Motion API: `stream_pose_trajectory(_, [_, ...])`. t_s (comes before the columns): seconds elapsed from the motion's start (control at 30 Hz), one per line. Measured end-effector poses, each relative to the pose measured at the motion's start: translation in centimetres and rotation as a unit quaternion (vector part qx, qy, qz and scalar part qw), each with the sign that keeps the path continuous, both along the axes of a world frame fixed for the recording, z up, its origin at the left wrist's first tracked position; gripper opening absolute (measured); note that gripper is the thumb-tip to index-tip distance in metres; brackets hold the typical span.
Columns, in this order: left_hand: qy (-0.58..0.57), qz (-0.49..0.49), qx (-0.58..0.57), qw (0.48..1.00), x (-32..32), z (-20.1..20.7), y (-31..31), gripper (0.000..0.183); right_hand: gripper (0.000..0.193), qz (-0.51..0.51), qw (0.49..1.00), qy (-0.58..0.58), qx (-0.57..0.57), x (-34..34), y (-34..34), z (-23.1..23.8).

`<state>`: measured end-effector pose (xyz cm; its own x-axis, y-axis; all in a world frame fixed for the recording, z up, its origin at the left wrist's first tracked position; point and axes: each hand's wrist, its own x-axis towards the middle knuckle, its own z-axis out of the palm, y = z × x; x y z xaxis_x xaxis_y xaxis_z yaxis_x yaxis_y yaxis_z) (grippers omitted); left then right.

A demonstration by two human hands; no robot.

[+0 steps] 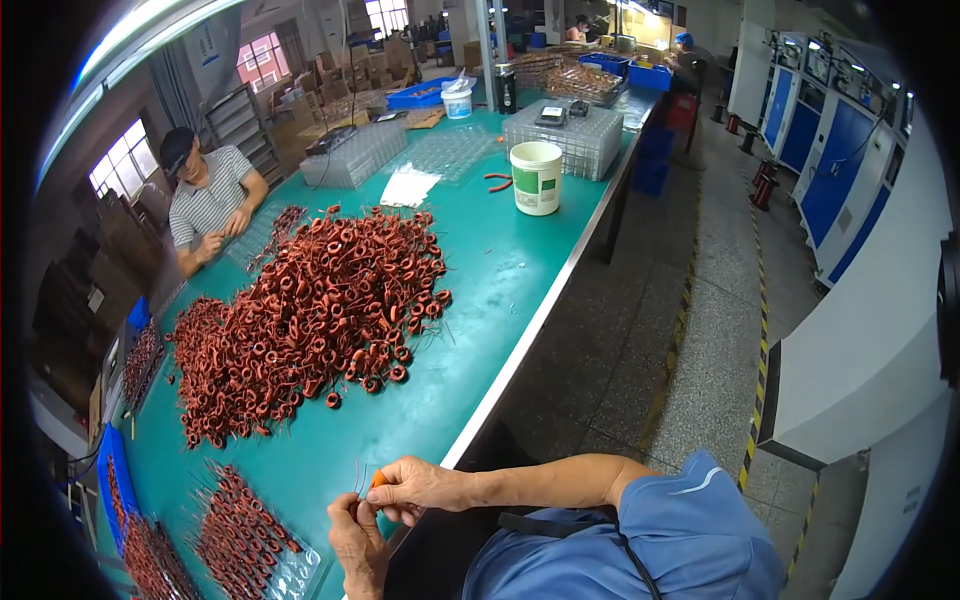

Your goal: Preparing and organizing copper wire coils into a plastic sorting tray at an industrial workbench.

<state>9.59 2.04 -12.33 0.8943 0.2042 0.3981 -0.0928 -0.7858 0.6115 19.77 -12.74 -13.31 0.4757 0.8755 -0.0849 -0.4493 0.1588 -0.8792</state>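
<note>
My left hand (358, 545) is closed at the table's near edge, its fingertips pinched together. Thin wire leads (360, 476) stand up from between those fingertips; whatever they are attached to is hidden by the fingers. Right beside it, nearly touching, my right hand (418, 487) is closed too, with a small orange piece (378, 479) at its thumb and forefinger that I cannot make out further. To the left of my hands, rows of red-brown wire-wound ring coils (238, 530) sit in a clear plastic tray (297, 575). A large heap of similar loose coils (320, 300) lies farther off.
The green table (480, 330) ends in a metal edge on the right. A white bucket (536, 180) with a green label, red-handled pliers (497, 182) and stacked clear trays (570, 140) stand farther back. Another person (212, 195) handles coils across the table. A blue bin (115, 480) is at left.
</note>
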Motion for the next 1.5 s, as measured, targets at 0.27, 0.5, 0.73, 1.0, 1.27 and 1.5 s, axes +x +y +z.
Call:
stream_pose_trajectory(0.27, [0.056, -0.064, 0.006, 0.996, -0.7, 2.5, 0.7, 0.017, 0.029, 0.045, 0.999, 0.000, -0.001, 0.3, -0.3, 0.1])
stream_pose_trajectory(0.5, [0.163, -0.141, -0.017, 0.976, -4.5, 5.3, 1.9, 0.021, 0.027, 0.149, 0.988, -0.032, -0.040, -0.5, 1.7, -0.2])
stream_pose_trajectory(0.73, [0.116, -0.182, 0.269, 0.939, -2.8, 5.7, 2.3, 0.017, 0.020, 0.114, 0.981, -0.054, -0.147, 0.8, 1.1, 0.8])
stream_pose_trajectory(1.0, [0.162, -0.152, 0.242, 0.944, -5.3, 4.9, 2.9, 0.018, 0.021, 0.177, 0.971, -0.052, -0.151, -0.1, 2.8, 1.0])
stream_pose_trajectory(1.27, [0.072, -0.093, 0.343, 0.932, -4.4, 2.2, 4.1, 0.024, 0.016, 0.125, 0.973, -0.003, -0.195, 0.3, 3.9, 1.3])
stream_pose_trajectory(1.5, [0.022, -0.056, -0.480, 0.876, -4.6, -0.8, 2.5, 0.032, 0.015, 0.094, 0.980, 0.031, -0.175, 0.7, 4.6, 3.0])
